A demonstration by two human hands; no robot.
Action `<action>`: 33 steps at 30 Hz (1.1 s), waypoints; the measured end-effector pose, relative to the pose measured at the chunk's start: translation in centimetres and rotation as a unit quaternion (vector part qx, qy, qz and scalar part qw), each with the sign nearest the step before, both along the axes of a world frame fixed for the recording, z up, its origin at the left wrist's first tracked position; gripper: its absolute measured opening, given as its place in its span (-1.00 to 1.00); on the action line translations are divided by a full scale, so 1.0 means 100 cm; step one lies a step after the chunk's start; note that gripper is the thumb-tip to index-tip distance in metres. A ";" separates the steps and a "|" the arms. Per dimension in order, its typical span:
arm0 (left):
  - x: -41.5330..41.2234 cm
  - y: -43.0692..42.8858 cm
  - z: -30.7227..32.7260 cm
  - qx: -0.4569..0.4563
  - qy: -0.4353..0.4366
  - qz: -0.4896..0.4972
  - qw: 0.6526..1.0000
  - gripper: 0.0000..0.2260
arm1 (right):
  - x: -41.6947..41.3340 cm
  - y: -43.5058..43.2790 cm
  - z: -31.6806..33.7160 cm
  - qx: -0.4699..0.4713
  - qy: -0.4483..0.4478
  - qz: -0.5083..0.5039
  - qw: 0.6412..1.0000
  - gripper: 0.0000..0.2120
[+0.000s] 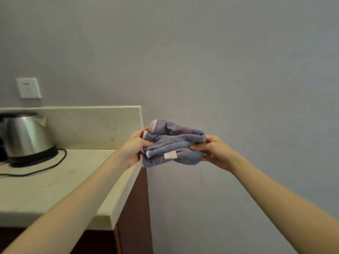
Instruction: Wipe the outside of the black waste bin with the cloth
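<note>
Both of your arms reach forward from the lower corners of the view, forearms bare and nearly straight, converging at mid-frame. Your left hand [136, 148] grips the left end of the cloth [172, 142], thumb lying across the front folds and the fingers curled round behind the bundle. Your right hand [213, 153] grips the right end in the same way, thumb pressed on the front face and the fingers tucked under and behind, where they are largely hidden. The two hands are apart, separated by the width of the bunched cloth, and do not touch each other. The cloth is blue-purple with a pale pink border and a small pink tag [170, 155] on its front. It is gathered into loose folds and held in the air against the grey wall [238, 70], just off the right-hand corner of the desk [55, 191]. Your left wrist passes above that desk edge; whether it touches the edge cannot be told. On the desk, well to the left of your hands, a steel kettle [27, 133] stands on its black base, with a black cord [55, 165] trailing over the top. A white socket [28, 88] sits on the wall above the kettle. Below the desk top, a dark brown cabinet side [134, 208] is visible.
</note>
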State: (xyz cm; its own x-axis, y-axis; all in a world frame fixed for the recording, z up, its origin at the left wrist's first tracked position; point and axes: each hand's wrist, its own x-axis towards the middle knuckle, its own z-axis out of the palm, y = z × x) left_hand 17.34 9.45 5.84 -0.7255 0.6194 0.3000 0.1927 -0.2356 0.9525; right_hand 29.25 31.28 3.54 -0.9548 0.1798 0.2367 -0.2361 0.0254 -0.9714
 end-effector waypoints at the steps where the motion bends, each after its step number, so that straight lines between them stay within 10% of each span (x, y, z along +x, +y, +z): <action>1: -0.017 -0.011 0.002 -0.012 0.004 -0.011 1.000 -0.55 | -0.020 -0.009 0.000 0.003 -0.005 0.005 1.000 -0.75; 11: -0.174 -0.104 -0.004 -0.083 0.018 0.070 0.994 -0.64 | -0.188 -0.091 -0.015 -0.042 -0.002 0.054 0.998 -0.74; 23: -0.273 -0.081 -0.069 -0.213 0.044 0.247 0.944 -0.83 | -0.276 -0.111 -0.061 0.219 -0.006 -0.253 0.942 -0.82; 33: -0.269 -0.081 -0.076 -0.302 0.164 0.310 0.886 -0.89 | -0.282 -0.111 -0.069 0.210 -0.015 -0.293 0.932 -0.84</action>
State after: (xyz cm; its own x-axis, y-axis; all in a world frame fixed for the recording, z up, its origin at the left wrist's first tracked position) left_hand -9.59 1.38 -1.74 -0.9179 0.2507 0.3075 0.3964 0.5461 0.7380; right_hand 1.07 20.18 -3.34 -0.7291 0.5705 0.3781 -0.0338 0.5218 -0.8524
